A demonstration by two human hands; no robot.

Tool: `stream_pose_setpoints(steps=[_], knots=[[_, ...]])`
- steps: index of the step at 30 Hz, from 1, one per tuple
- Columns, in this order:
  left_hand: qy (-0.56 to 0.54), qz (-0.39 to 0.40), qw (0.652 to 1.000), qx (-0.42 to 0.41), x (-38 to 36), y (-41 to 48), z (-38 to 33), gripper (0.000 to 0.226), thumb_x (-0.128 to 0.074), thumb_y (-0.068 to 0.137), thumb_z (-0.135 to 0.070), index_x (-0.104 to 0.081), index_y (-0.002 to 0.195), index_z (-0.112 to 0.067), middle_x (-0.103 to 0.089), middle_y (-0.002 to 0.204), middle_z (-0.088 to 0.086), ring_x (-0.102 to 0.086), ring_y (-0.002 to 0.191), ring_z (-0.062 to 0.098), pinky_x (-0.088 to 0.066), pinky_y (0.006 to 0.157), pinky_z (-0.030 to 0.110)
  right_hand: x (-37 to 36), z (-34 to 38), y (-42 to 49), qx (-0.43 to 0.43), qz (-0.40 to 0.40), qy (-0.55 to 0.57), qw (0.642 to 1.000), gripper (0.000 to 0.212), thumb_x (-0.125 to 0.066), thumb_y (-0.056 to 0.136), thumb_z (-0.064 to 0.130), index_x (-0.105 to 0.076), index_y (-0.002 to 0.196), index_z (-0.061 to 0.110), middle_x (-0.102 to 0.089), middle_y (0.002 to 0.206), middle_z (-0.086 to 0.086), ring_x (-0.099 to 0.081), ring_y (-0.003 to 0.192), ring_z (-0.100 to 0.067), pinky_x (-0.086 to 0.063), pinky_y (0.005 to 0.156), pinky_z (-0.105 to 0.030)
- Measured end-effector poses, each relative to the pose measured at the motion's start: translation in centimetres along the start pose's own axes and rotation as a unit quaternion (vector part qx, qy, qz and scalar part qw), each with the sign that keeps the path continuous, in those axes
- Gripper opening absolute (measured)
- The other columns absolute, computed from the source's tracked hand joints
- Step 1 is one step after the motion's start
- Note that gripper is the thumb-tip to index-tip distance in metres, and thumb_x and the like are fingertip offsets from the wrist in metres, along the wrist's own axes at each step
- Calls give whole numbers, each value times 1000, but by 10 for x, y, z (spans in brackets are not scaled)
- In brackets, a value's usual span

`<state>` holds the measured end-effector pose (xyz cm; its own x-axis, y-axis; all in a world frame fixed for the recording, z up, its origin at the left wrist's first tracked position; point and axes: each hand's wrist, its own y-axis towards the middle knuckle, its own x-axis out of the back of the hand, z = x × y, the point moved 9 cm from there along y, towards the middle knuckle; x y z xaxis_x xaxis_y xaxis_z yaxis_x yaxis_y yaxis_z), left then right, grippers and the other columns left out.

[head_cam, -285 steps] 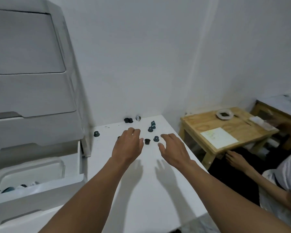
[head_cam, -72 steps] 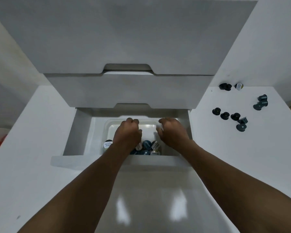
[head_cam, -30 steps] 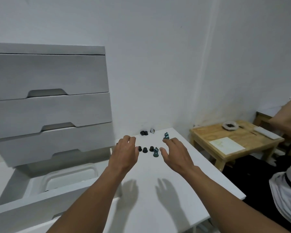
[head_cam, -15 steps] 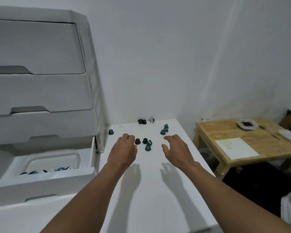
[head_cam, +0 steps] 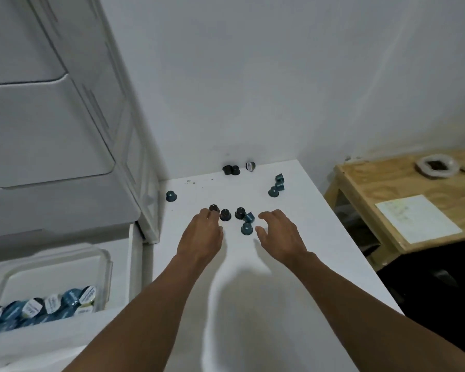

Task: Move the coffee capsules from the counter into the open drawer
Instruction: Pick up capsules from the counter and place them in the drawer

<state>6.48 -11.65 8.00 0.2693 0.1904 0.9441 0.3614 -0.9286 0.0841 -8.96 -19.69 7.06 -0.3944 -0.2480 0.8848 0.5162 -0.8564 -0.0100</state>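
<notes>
Several dark and teal coffee capsules lie on the white counter [head_cam: 293, 264]. A near cluster [head_cam: 235, 214] sits just beyond my fingertips, with one teal capsule [head_cam: 246, 229] between my hands. Further back are a teal group [head_cam: 276, 186], a lone capsule [head_cam: 171, 196] and a dark pair [head_cam: 231, 169] at the wall. My left hand [head_cam: 202, 237] is open, its fingertips at the leftmost dark capsule [head_cam: 214, 208]. My right hand [head_cam: 279, 234] is open and empty, just right of the cluster. The open drawer [head_cam: 130, 264] at lower left holds a clear tub [head_cam: 102, 267] with several capsules [head_cam: 40, 308].
The white drawer unit [head_cam: 51, 130] rises on the left, its upper drawers closed. A white wall closes off the back of the counter. Past the counter's right edge stands a wooden table [head_cam: 373, 189] with a sheet of paper [head_cam: 416, 218] and a round dish [head_cam: 436, 165].
The view has tilted down and closer to the counter. Both hands have moved forward to the near cluster of capsules, and the left fingertips now reach the leftmost dark one.
</notes>
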Motion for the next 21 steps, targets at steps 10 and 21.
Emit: stream_pose_setpoints(steps=[10, 21], knots=[[-31, 66, 997, -17, -75, 82, 47, 32, -51, 92, -13, -52, 122, -4, -54, 116, 13, -57, 100, 31, -49, 84, 36, -86, -11, 70, -60, 46, -4, 997, 27, -52, 90, 19, -58, 115, 10, -56, 110, -11, -59, 95, -31, -45, 81, -33], [-1, 114, 992, -51, -136, 127, 60, 49, -46, 83, 8, -43, 131, -3, -42, 134, 15, -39, 118, 33, -43, 90, 34, -121, -30, 91, -79, 47, -21, 996, 21, -52, 90, 14, -57, 109, 7, -51, 111, -12, -57, 86, -33, -46, 74, -33]])
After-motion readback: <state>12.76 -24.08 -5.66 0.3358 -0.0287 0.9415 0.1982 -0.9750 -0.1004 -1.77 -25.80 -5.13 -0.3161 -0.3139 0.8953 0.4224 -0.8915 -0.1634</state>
